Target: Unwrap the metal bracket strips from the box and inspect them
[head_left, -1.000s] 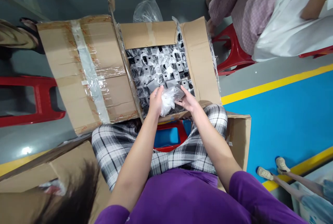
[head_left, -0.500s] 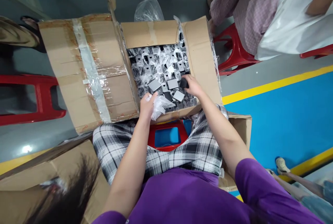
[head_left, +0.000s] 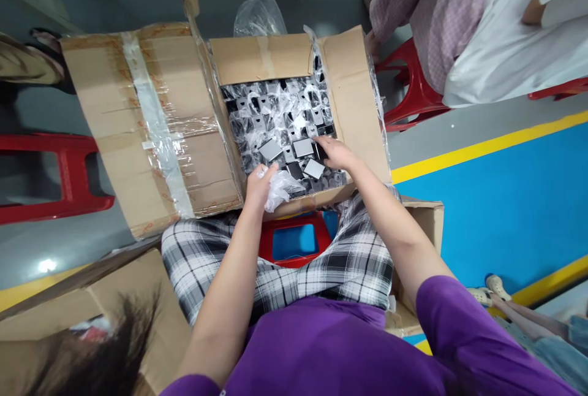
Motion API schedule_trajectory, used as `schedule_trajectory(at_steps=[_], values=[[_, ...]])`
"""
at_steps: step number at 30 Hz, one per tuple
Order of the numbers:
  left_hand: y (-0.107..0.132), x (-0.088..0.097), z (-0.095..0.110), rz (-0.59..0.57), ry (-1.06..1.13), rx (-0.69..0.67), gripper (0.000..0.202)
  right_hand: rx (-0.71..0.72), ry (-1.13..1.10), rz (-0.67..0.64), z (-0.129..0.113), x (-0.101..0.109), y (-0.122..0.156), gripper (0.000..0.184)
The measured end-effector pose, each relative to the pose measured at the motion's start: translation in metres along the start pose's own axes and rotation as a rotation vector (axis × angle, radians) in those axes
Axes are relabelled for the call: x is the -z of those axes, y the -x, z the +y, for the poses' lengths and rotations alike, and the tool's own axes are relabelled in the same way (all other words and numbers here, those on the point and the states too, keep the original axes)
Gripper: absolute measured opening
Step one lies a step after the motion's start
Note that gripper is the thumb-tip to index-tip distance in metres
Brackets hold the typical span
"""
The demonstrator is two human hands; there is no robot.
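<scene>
An open cardboard box point(head_left: 353, 102) stands in front of my knees, packed with several small grey and black parts point(head_left: 275, 117) wrapped in clear plastic. My left hand point(head_left: 258, 182) is closed on a crumpled clear plastic bag point(head_left: 281, 186) at the box's near edge. My right hand point(head_left: 334, 154) reaches into the near right corner of the box, fingers curled over a dark part point(head_left: 320, 151) among several unwrapped grey pieces point(head_left: 304, 148).
A taped, closed cardboard box point(head_left: 147, 120) lies to the left, another carton point(head_left: 92, 316) at lower left. Red plastic stools point(head_left: 55, 169) stand left and right. A seated person point(head_left: 459, 22) is at upper right, another person's feet point(head_left: 487, 289) at lower right. Yellow floor lines border blue floor.
A second ago both hands held the plastic bag with a part above the box. Now the left hand keeps the empty bag and the right hand has moved into the box's right side.
</scene>
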State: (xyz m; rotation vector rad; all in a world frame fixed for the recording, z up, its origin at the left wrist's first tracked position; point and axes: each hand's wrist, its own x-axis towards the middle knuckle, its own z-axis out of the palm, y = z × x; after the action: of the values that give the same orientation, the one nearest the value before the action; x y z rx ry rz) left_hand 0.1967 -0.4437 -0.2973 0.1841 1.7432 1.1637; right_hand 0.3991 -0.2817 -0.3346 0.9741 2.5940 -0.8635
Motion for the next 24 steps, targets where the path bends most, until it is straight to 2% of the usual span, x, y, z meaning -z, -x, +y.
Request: schedule_trajectory(at_steps=[5,7,9,11,13,16,20,24], values=[[0.000,-0.001,0.001,-0.007,0.002,0.015,0.048,0.050,-0.048,-0.020,0.008,-0.006,0.000,0.089],[0.000,-0.001,0.001,-0.010,0.004,0.014,0.047,0.042,-0.104,0.046,0.014,-0.007,0.003,0.093],[0.000,-0.001,0.002,-0.012,0.007,0.011,0.046,-0.043,-0.147,0.185,0.023,-0.006,0.009,0.089],[-0.001,-0.002,0.003,-0.016,0.009,0.009,0.043,-0.196,-0.145,0.276,0.034,-0.006,0.016,0.081],[-0.002,-0.003,0.003,-0.025,0.005,0.010,0.038,-0.323,-0.125,0.249,0.043,-0.007,0.020,0.071],[-0.003,-0.005,0.003,-0.044,-0.016,0.014,0.035,-0.412,-0.134,0.187,0.047,-0.014,0.020,0.054],[-0.003,-0.003,0.000,-0.047,-0.062,0.011,0.035,-0.493,-0.178,0.356,0.042,-0.020,0.017,0.032],[-0.005,-0.001,-0.002,-0.047,-0.126,-0.017,0.028,-0.541,-0.332,0.565,0.041,-0.012,0.024,0.020]])
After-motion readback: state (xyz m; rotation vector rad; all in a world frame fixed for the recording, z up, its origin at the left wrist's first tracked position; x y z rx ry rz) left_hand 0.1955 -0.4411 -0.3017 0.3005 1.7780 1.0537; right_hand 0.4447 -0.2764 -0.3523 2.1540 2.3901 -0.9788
